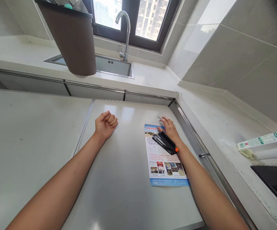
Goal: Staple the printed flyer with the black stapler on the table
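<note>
A printed flyer (169, 182) lies flat on the white table (119, 179), with a black stapler (167, 143) resting on it beside the right wrist, ungripped. The right hand (170, 128) is loosely half open over the flyer's far edge; a small pale thing (159, 117) shows by its fingertips, though whether it is held cannot be told. The left hand (106, 124) is balled into a fist, nothing visible inside. Handling seems barely begun: neither flyer nor stapler is lifted yet. Beyond stands a brown bin (73, 40) at the sink (114, 66).
</note>
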`<state>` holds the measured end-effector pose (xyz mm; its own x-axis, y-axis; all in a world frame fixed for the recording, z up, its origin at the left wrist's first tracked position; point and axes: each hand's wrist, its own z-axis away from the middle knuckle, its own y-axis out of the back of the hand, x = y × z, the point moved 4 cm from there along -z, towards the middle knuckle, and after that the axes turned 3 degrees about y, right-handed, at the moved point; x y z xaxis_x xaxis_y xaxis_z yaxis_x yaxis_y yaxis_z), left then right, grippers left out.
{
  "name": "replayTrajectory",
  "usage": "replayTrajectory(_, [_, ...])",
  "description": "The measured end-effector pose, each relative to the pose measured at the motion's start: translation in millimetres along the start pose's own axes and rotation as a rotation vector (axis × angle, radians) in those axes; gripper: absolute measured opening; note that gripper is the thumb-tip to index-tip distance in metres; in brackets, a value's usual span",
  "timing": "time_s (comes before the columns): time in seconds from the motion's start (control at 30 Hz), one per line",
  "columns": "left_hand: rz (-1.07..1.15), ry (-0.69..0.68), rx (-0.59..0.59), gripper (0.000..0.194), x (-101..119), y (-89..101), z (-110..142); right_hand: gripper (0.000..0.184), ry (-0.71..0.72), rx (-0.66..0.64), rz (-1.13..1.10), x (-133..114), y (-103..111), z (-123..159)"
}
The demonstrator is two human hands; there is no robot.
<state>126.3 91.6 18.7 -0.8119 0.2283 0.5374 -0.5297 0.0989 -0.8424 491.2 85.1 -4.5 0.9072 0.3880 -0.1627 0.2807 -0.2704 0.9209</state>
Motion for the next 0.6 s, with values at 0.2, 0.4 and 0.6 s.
replayTrajectory(0.2, [0.003,-0.018,-0.053,0.052,0,-2.4,-1,0.065,-0.026,-0.113,-0.038,13,-18,-5])
replayTrajectory(0.4, [0.023,0.005,-0.067,0.052,1,-0.2,-1,0.064,-0.049,-0.234,0.002,21,-32,-20])
replayTrajectory(0.6, [-0.001,0.164,-0.14,0.057,-6,-1.0,2,0.063,-0.09,-0.291,0.02,-10,-44,-47])
